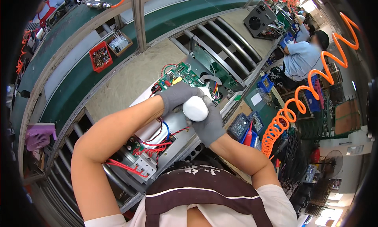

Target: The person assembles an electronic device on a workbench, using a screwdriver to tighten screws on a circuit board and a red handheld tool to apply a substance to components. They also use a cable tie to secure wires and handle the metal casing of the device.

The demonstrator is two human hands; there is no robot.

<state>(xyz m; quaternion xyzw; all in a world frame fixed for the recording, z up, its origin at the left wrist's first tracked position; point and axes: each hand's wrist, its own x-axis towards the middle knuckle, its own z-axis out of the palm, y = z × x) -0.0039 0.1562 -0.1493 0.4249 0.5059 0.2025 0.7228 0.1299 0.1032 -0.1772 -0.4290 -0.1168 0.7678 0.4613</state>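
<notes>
Both my hands, in grey gloves, are closed round a white bottle (195, 108) whose rounded end faces me. My left hand (178, 97) grips its far left side, and my right hand (210, 124) wraps its right side. The bottle's narrower end points away, over a green circuit board (183, 74) with red, yellow and black parts. What the tip touches is hidden. The board sits in an open metal chassis with a raised panel (217, 65) at its far end. Nearer me are red wires (157, 145) and a white breaker-like block (145, 166).
The chassis rests on a roller conveyor (226, 45). Left of it stand a red bin (100, 57) of small metal parts and a box (119, 43) of white pieces. At right are blue bins (239, 126) of hardware, a red bottle (248, 137), an orange coiled hose (282, 117) and a seated person (302, 56).
</notes>
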